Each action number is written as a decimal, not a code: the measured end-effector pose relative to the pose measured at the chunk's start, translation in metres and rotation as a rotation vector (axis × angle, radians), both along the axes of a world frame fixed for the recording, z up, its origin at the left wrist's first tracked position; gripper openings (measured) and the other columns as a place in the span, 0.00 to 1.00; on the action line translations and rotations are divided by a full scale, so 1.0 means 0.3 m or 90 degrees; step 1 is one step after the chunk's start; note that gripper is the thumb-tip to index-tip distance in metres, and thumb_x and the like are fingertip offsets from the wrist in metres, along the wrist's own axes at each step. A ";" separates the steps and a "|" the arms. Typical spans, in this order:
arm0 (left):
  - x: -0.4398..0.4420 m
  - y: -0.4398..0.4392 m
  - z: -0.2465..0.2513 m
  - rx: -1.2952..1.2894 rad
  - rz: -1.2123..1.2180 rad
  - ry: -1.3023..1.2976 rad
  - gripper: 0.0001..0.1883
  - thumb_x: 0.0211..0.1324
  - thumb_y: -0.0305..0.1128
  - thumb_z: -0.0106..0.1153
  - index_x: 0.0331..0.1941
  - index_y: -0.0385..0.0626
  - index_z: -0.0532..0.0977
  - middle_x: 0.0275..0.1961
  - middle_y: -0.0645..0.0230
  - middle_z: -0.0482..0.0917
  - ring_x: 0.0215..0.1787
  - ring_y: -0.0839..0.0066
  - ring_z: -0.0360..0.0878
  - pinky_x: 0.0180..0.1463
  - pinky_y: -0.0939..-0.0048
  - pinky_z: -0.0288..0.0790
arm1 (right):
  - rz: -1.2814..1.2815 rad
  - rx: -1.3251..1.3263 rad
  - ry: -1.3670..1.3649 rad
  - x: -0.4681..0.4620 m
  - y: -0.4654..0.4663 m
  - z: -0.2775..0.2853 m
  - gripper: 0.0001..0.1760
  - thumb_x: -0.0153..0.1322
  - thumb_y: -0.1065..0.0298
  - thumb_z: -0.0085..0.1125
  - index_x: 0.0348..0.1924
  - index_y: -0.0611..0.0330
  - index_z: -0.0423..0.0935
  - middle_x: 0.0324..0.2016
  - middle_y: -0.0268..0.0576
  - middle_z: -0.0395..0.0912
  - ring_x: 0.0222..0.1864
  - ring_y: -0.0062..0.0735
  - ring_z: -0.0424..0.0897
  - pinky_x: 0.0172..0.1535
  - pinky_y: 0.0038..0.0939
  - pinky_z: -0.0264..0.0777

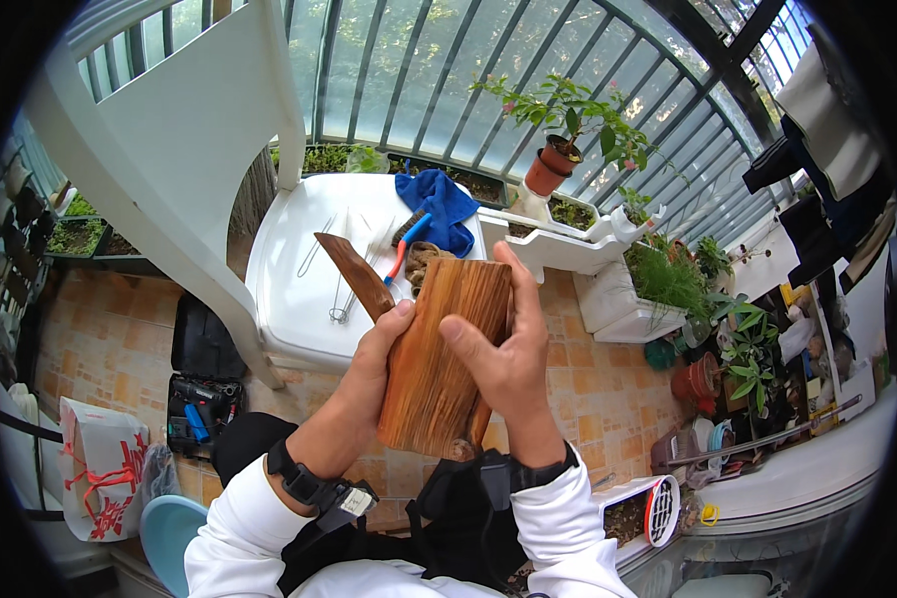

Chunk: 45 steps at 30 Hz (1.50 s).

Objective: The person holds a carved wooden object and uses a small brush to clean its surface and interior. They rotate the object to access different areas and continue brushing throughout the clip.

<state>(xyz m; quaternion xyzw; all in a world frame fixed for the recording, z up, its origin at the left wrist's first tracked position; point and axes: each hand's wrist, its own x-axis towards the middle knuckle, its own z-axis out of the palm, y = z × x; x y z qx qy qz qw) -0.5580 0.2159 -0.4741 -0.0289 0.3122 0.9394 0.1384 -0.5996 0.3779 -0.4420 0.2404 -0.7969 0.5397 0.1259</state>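
Observation:
Both my hands hold a block of reddish-brown grained wood over my lap, tilted, with a small knot near its lower end. My left hand grips its left side, thumb on the edge. My right hand wraps the right side, its thumb resting on the front face. A dark polished wooden prong sticks out to the upper left beside my left thumb; whether it is joined to the block is hidden. Beyond the wood, a white plastic chair bears a blue cloth, a blue-and-red-handled brush and a brown rag.
Thin wire tools lie on the chair seat. An open black tool case with a power drill is on the tiled floor at left, near a paper bag and light-blue basin. Planters line the right side.

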 end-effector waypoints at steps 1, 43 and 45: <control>-0.003 -0.010 0.001 0.026 -0.010 0.040 0.38 0.77 0.60 0.49 0.72 0.37 0.69 0.63 0.52 0.82 0.61 0.65 0.86 0.64 0.63 0.81 | 0.007 0.027 0.039 0.039 0.000 -0.023 0.51 0.76 0.49 0.71 0.80 0.71 0.56 0.77 0.72 0.59 0.79 0.63 0.63 0.78 0.48 0.59; 0.005 0.012 -0.059 -0.086 -0.033 0.077 0.43 0.77 0.71 0.42 0.78 0.47 0.63 0.69 0.54 0.80 0.68 0.67 0.84 0.68 0.61 0.84 | -0.199 0.178 0.158 0.283 -0.013 -0.006 0.34 0.63 0.80 0.71 0.63 0.72 0.75 0.38 0.54 0.89 0.37 0.40 0.93 0.41 0.34 0.89; -0.001 0.015 -0.067 -0.114 -0.015 0.113 0.43 0.78 0.70 0.42 0.78 0.46 0.63 0.70 0.54 0.79 0.68 0.65 0.83 0.69 0.60 0.83 | -0.217 0.165 0.153 0.277 -0.013 0.011 0.30 0.63 0.79 0.72 0.59 0.70 0.77 0.34 0.52 0.89 0.33 0.40 0.92 0.39 0.34 0.88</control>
